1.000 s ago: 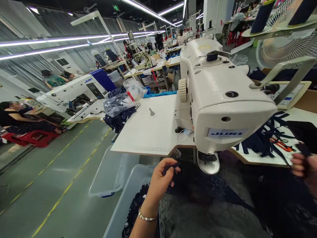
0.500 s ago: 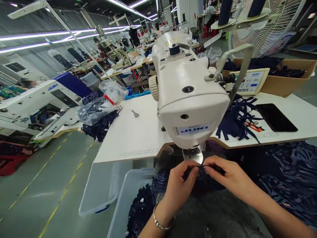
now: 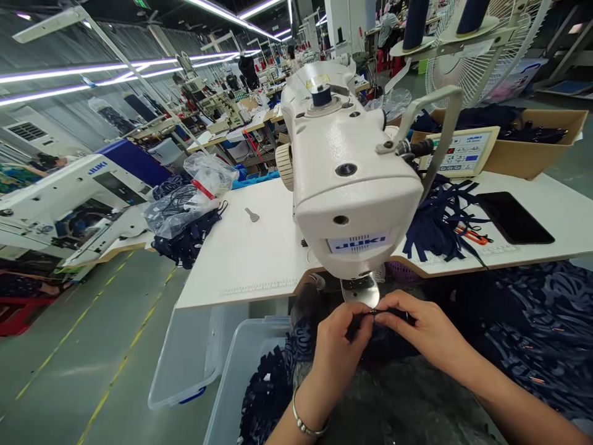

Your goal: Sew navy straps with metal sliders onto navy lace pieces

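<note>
My left hand (image 3: 340, 340) and my right hand (image 3: 424, 327) meet fingertip to fingertip in front of the sewing machine (image 3: 359, 204). Between them they pinch a small dark strap (image 3: 374, 312), mostly covered by the fingers; its details are too small to make out. Just behind the fingertips is the machine's rounded metal plate (image 3: 362, 295), under the head. A bracelet circles my left wrist. Below the hands, dark grey cloth (image 3: 393, 402) covers the lap.
Clear plastic bins (image 3: 231, 364) stand lower left, one holding dark navy pieces (image 3: 264, 395). On the white table (image 3: 259, 259) lie a small metal key-shaped piece (image 3: 252, 214), navy straps (image 3: 435, 222), orange snips (image 3: 475, 235) and a phone (image 3: 516, 217). Patterned navy fabric (image 3: 542, 321) lies lower right.
My hands stay together at the same spot below the machine head; the right fingertips have shifted slightly left, closer to the left ones. The view has moved slightly.
</note>
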The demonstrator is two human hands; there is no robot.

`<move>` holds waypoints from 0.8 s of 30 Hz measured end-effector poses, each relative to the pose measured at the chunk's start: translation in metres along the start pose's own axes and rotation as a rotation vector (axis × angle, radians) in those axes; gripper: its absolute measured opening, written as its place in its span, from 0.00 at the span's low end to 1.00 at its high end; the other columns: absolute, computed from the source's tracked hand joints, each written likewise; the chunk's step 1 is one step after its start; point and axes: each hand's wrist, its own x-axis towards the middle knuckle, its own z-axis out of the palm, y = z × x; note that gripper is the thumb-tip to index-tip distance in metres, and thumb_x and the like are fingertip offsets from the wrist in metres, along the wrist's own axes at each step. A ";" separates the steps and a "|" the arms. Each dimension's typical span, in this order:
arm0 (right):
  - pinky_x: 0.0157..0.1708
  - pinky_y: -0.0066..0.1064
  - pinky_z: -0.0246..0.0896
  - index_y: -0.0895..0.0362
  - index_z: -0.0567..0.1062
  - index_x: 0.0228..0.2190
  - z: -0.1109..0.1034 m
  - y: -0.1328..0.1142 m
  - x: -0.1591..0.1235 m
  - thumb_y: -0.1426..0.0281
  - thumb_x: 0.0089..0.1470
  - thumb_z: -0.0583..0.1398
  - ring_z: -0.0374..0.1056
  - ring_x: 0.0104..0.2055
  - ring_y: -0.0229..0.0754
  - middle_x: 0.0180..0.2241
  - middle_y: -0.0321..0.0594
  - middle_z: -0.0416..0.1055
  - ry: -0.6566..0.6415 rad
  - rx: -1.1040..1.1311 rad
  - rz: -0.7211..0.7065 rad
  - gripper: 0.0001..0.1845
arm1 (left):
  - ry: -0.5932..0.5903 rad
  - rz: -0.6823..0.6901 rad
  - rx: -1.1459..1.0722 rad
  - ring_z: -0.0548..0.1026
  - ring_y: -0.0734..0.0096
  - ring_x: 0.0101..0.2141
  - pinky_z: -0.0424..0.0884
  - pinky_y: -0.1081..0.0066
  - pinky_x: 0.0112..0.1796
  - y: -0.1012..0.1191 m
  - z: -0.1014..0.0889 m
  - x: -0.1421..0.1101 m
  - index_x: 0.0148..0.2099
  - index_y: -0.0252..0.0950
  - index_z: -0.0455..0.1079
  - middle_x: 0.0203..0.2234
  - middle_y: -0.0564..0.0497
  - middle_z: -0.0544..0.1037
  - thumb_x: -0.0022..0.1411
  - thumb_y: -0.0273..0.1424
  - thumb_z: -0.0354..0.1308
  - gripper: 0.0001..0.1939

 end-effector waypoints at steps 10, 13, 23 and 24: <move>0.32 0.27 0.67 0.51 0.78 0.33 0.005 -0.004 -0.004 0.58 0.57 0.61 0.73 0.32 0.40 0.30 0.34 0.77 0.078 0.058 0.007 0.11 | 0.026 -0.135 -0.110 0.71 0.75 0.23 0.66 0.77 0.25 -0.001 0.005 -0.003 0.38 0.37 0.74 0.23 0.54 0.77 0.62 0.30 0.56 0.06; 0.32 0.29 0.67 0.51 0.79 0.31 0.011 -0.002 -0.007 0.57 0.58 0.60 0.72 0.31 0.40 0.28 0.36 0.77 0.074 0.036 -0.114 0.13 | 0.091 -0.064 -0.016 0.71 0.75 0.21 0.65 0.77 0.24 -0.004 0.006 -0.004 0.37 0.36 0.73 0.21 0.55 0.76 0.59 0.26 0.56 0.05; 0.27 0.26 0.64 0.52 0.68 0.44 0.003 -0.002 -0.010 0.60 0.65 0.50 0.73 0.28 0.37 0.26 0.32 0.75 -0.207 0.144 0.074 0.13 | -0.072 0.345 0.268 0.75 0.71 0.28 0.69 0.75 0.28 -0.019 0.003 -0.014 0.55 0.38 0.69 0.30 0.46 0.77 0.68 0.24 0.46 0.18; 0.26 0.25 0.63 0.51 0.69 0.43 0.001 -0.003 -0.010 0.60 0.65 0.50 0.72 0.28 0.37 0.28 0.32 0.76 -0.220 0.113 0.064 0.12 | -0.082 0.375 0.297 0.75 0.70 0.29 0.68 0.75 0.28 -0.019 0.002 -0.014 0.55 0.38 0.69 0.30 0.46 0.77 0.68 0.24 0.45 0.18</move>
